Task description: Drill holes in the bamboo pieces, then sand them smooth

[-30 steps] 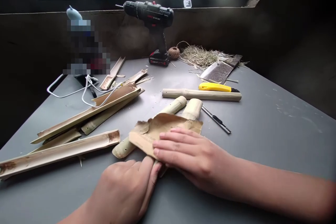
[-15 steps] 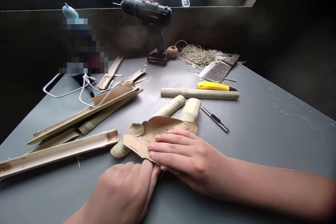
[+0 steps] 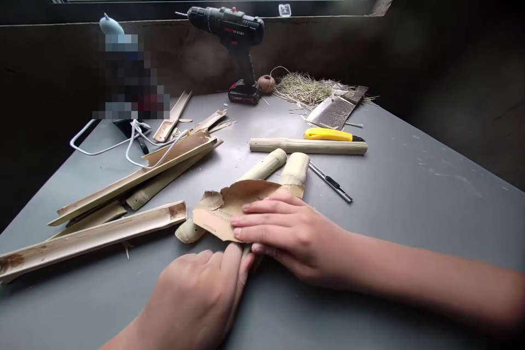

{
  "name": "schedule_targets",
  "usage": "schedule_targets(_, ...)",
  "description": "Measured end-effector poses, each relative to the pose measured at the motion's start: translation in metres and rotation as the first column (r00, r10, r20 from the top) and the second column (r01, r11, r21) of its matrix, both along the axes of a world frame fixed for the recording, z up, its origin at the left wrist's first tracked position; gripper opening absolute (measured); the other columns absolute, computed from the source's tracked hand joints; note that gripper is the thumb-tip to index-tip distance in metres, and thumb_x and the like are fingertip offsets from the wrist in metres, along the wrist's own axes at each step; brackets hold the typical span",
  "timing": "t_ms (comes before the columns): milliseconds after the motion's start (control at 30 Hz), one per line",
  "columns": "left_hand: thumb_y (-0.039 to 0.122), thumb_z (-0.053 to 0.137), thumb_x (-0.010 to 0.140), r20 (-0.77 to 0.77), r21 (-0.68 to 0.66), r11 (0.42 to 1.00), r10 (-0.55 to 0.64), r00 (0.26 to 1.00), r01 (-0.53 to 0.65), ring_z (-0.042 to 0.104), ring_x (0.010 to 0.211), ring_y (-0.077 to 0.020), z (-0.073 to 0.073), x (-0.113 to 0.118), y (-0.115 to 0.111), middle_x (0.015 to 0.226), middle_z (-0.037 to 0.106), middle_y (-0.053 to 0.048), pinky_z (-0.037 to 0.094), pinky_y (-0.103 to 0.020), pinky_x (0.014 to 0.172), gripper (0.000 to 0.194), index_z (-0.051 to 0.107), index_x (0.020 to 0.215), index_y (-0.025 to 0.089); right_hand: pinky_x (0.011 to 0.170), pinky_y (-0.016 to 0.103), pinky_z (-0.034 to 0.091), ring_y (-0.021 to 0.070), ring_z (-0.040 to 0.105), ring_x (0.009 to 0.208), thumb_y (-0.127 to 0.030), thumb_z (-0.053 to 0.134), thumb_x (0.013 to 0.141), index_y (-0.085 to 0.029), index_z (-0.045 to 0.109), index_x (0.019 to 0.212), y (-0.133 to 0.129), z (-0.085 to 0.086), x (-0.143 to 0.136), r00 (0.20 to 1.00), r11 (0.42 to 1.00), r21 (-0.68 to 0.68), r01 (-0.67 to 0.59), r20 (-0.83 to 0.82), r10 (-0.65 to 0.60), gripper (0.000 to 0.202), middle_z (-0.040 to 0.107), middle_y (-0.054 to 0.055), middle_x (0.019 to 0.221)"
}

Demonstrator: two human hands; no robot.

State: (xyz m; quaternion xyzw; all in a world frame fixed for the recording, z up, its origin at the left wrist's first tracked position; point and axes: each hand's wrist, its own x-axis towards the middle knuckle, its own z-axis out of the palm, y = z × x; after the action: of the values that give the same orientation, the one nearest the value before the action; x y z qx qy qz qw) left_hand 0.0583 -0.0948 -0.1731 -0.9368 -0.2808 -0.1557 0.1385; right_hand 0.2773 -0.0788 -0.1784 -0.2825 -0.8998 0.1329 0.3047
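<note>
My right hand is closed over a brown sheet of sandpaper, pressing it around a bamboo piece whose far end sticks out beyond the paper. My left hand is closed in a fist round the near end of that piece, which is mostly hidden by the fingers. Under the paper lies a thinner bamboo tube, slanting from lower left to upper right. A slim silver cutter rests right of the bamboo.
Split bamboo lengths lie at the left beside a white cable. Behind are a bamboo stick, a yellow knife, a cleaver, straw, twine and a black drill. A blurred object stands back left.
My right hand and the sandpaper have shifted slightly up and toward the left. My left hand keeps its grip. The whole view has tilted a little.
</note>
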Motion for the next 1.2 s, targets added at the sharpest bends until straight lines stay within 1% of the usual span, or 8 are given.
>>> schedule_targets(200, 0.022, 0.032, 0.103, 0.008, -0.034, 0.999, 0.023, 1.0, -0.023, 0.049, 0.035, -0.0166, 0.0, -0.002, 0.003, 0.045, 0.046, 0.003, 0.029, -0.035, 0.04, 0.039, 0.047, 0.066, 0.023, 0.106, 0.041, 0.046, 0.0219, 0.06, 0.124, -0.024, 0.049, 0.1, -0.023, 0.071, 0.118, 0.049, 0.008, 0.059, 0.963, 0.955, -0.143, 0.26, -0.035, -0.268, 0.028, 0.071, 0.006, 0.125)
schedule_targets(300, 0.02, 0.031, 0.101, 0.014, -0.065, 0.998, 0.007, 1.0, -0.006, 0.049, 0.035, -0.0165, 0.001, -0.004, 0.006, 0.046, 0.048, 0.003, 0.029, -0.035, 0.039, 0.039, 0.049, 0.067, 0.023, 0.109, 0.043, 0.044, 0.0231, 0.057, 0.129, -0.026, 0.047, 0.101, -0.025, 0.07, 0.122, 0.059, 0.008, 0.073, 0.946, 0.935, -0.179, 0.306, -0.05, -0.32, 0.031, 0.07, 0.005, 0.127)
schedule_targets(500, 0.02, 0.03, 0.101, -0.087, -0.208, 0.972, 0.096, 0.992, -0.112, 0.054, 0.036, -0.0161, 0.012, -0.012, 0.015, 0.046, 0.053, 0.005, 0.035, -0.031, 0.038, 0.039, 0.05, 0.067, 0.023, 0.113, 0.044, 0.039, 0.0231, 0.054, 0.131, -0.027, 0.047, 0.101, -0.026, 0.067, 0.126, 0.056, 0.001, 0.069, 0.947, 0.94, -0.2, 0.276, -0.11, -0.302, 0.032, 0.068, 0.003, 0.131)
schedule_targets(600, 0.027, 0.033, 0.102, 0.002, -0.116, 0.987, 0.114, 0.993, -0.113, 0.062, 0.045, -0.015, 0.015, -0.011, 0.016, 0.065, 0.067, 0.0, 0.042, -0.026, 0.042, 0.029, 0.059, 0.099, 0.015, 0.112, 0.044, 0.042, 0.0244, 0.055, 0.131, -0.028, 0.047, 0.101, -0.025, 0.069, 0.125, 0.055, 0.002, 0.069, 0.934, 0.93, -0.219, 0.296, -0.139, -0.33, 0.032, 0.07, 0.003, 0.128)
schedule_targets(700, 0.034, 0.03, 0.103, 0.028, -0.048, 0.998, 0.041, 0.999, -0.04, 0.069, 0.061, -0.0164, 0.012, -0.007, 0.014, 0.091, 0.073, -0.009, 0.047, -0.025, 0.048, 0.041, 0.046, 0.13, 0.008, 0.11, 0.045, 0.044, 0.0257, 0.058, 0.128, -0.026, 0.049, 0.1, -0.023, 0.07, 0.123, 0.054, 0.003, 0.068, 0.919, 0.923, -0.17, 0.345, -0.141, -0.369, 0.031, 0.071, 0.005, 0.125)
schedule_targets(833, 0.029, 0.028, 0.103, -0.036, -0.027, 1.0, 0.007, 0.999, -0.008, 0.069, 0.064, -0.0193, 0.005, -0.002, 0.011, 0.094, 0.071, -0.01, 0.048, -0.027, 0.048, 0.038, 0.045, 0.131, 0.01, 0.113, 0.05, 0.038, 0.027, 0.052, 0.133, -0.023, 0.049, 0.101, -0.02, 0.067, 0.126, 0.04, 0.002, 0.051, 0.937, 0.936, -0.091, 0.341, -0.048, -0.346, 0.031, 0.069, 0.006, 0.129)
schedule_targets(1033, 0.029, 0.031, 0.103, -0.012, -0.084, 0.996, 0.026, 1.0, -0.027, 0.068, 0.063, -0.018, -0.001, -0.006, 0.017, 0.088, 0.067, -0.007, 0.048, -0.026, 0.048, 0.032, 0.049, 0.124, 0.013, 0.119, 0.044, 0.03, 0.024, 0.045, 0.139, -0.026, 0.046, 0.103, -0.017, 0.064, 0.129, 0.019, -0.002, 0.018, 0.997, 0.997, -0.001, 0.076, 0.033, -0.076, 0.033, 0.064, 0.005, 0.136)
schedule_targets(1200, 0.029, 0.03, 0.103, -0.025, -0.067, 0.997, 0.037, 0.999, -0.038, 0.067, 0.058, -0.0158, -0.004, -0.007, 0.022, 0.084, 0.066, -0.006, 0.051, -0.024, 0.05, 0.035, 0.047, 0.127, 0.01, 0.116, 0.05, 0.034, 0.026, 0.051, 0.134, -0.024, 0.047, 0.102, -0.02, 0.069, 0.12, 0.05, -0.004, 0.042, 0.964, 0.964, -0.022, 0.265, -0.014, -0.265, 0.029, 0.068, 0.005, 0.131)
